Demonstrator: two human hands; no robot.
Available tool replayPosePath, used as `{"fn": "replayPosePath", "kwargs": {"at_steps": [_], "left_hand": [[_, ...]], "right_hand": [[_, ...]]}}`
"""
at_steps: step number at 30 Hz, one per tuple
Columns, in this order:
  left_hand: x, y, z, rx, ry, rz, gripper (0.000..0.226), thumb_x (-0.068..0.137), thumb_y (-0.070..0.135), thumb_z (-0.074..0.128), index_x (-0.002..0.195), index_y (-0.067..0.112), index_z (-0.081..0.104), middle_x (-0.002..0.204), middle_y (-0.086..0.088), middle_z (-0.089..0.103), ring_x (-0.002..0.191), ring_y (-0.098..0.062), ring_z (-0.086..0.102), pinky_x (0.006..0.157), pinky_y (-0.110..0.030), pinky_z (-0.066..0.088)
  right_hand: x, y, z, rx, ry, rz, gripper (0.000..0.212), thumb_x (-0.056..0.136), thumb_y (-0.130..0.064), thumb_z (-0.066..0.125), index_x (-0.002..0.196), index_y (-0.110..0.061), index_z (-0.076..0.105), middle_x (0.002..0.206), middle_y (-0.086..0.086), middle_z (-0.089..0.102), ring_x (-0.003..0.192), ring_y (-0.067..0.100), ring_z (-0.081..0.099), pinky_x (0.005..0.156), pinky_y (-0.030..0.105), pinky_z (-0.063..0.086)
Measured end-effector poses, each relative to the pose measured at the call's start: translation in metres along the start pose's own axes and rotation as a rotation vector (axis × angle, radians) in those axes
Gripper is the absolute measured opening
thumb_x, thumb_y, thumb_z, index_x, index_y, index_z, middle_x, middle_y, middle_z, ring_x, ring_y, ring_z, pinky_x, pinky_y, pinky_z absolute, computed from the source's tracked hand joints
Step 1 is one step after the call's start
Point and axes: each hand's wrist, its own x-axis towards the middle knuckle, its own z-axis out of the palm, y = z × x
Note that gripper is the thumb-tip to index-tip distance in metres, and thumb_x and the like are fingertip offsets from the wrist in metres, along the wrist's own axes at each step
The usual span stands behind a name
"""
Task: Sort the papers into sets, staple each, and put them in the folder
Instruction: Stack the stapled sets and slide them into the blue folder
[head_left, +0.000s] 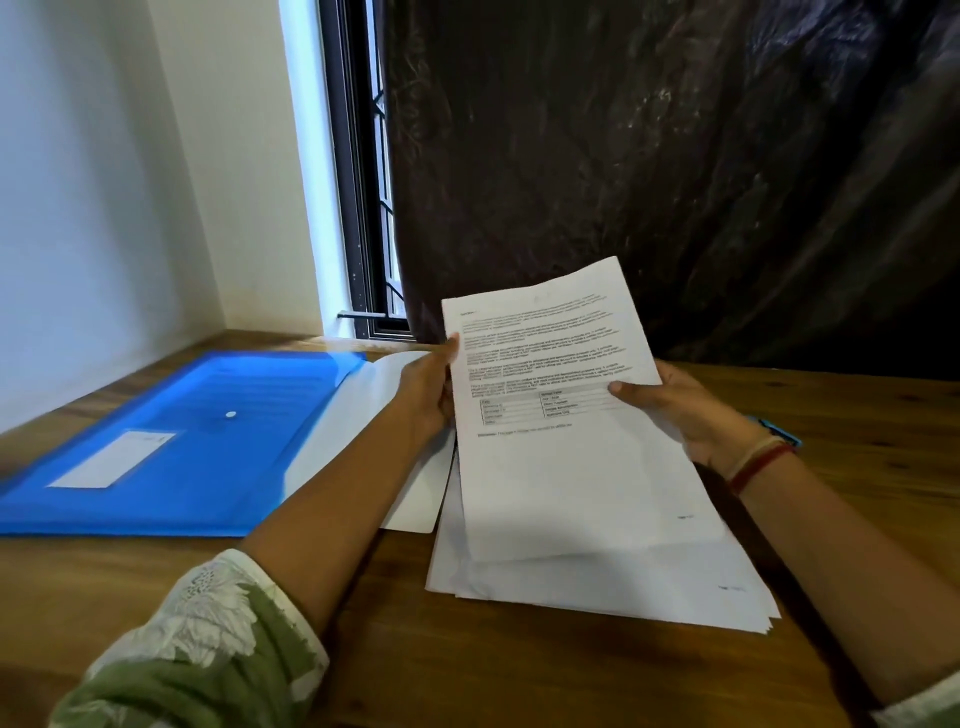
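We hold the printed sheets (561, 415) up in front of us, top end tilted away and lower end down over the pile of papers (623, 587) lying on the table (467, 675). Whether we hold 1 sheet or several, we cannot tell. The left hand (426, 389) grips the left edge, thumb on the printed face and fingers behind. The right hand (675, 410) grips the right edge the same way, beside the small table printed on the page.

This looks like the sorting step, so the job is to read the heading and the printed table well enough to know which set this page belongs to. We do best to hold the sheets flat and steady, since the print is small. We should pinch lightly at the edges so nothing creases. We then lay each set apart from the pile, corners squared, so stapling goes cleanly. The pile beneath is fanned and uneven, so lifting from the top alone avoids dragging others along.

The blue folder (182, 431) lies flat just to the left, with a white flap or sheet (384, 415) at its near side; we cannot tell which. No stapler is in view.
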Motion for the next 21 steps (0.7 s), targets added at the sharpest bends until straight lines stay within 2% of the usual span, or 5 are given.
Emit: {"fn": "replayPosePath", "kwargs": {"at_steps": [3,8,14,18,21], "left_hand": [[-0.009,-0.003,0.010,0.140,-0.039,0.034,0.013,0.099,0.021,0.050,0.096,0.015,0.062,0.094,-0.007,0.072,0.079,-0.025,0.069,0.057,-0.033,0.057],[-0.013,0.006,0.014,0.199,0.018,0.199,0.022,0.103,0.024,0.040,0.104,0.017,0.061,0.089,0.000,0.070,0.077,-0.018,0.067,0.059,-0.028,0.053],[-0.026,0.027,0.008,0.318,0.048,0.276,0.022,0.101,0.024,0.045,0.087,0.018,0.061,0.075,0.003,0.068,0.071,-0.015,0.066,0.051,-0.020,0.051],[-0.012,0.066,-0.034,1.074,0.098,0.401,0.045,0.099,0.046,0.041,0.093,0.007,0.064,0.100,-0.011,0.068,0.090,-0.026,0.063,0.080,-0.034,0.049],[0.001,0.086,-0.094,1.751,0.381,0.228,0.069,0.083,0.068,0.052,0.121,0.010,0.059,0.124,-0.013,0.060,0.112,-0.033,0.056,0.092,-0.040,0.044]], "right_hand": [[0.001,0.000,0.005,0.057,0.049,-0.012,0.058,0.069,-0.020,0.081,0.122,-0.012,0.059,0.123,0.008,0.066,0.101,0.018,0.069,0.087,0.033,0.057],[-0.003,-0.003,0.015,0.087,-0.045,0.043,0.046,0.088,-0.024,0.061,0.132,-0.014,0.054,0.126,0.004,0.065,0.114,0.025,0.063,0.093,0.038,0.054],[-0.006,-0.003,0.031,0.041,-0.014,0.095,0.035,0.095,-0.010,0.053,0.130,-0.012,0.054,0.118,0.004,0.068,0.102,0.023,0.068,0.081,0.032,0.058],[-0.006,-0.006,0.040,0.033,-0.055,0.096,0.058,0.072,-0.031,0.081,0.123,-0.015,0.058,0.112,0.001,0.071,0.098,0.021,0.070,0.080,0.033,0.059],[-0.007,-0.008,0.049,0.103,-0.044,0.174,0.028,0.094,-0.005,0.053,0.120,-0.012,0.059,0.103,0.004,0.074,0.085,0.023,0.073,0.066,0.036,0.061]]}}
